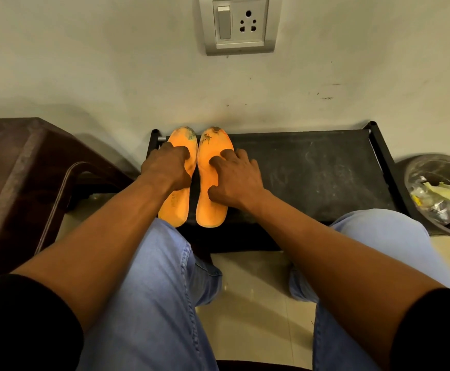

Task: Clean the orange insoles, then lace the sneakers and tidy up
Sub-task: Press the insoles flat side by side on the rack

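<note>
Two orange insoles lie side by side at the left end of a low black rack [312,167], toes toward the wall. Both carry dark dirt stains at the toe end. My left hand [166,167] rests on the left insole [177,210], fingers bent down onto its middle. My right hand [235,178] presses on the right insole [211,212], with fingertips and thumb spread on its surface. No sneakers or laces are in view.
A dark brown plastic chair [17,170] stands at the left. A round bin [443,194] with crumpled waste sits on the floor at the right. A switch and socket plate [238,24] is on the wall above. My knees in blue jeans are below the rack.
</note>
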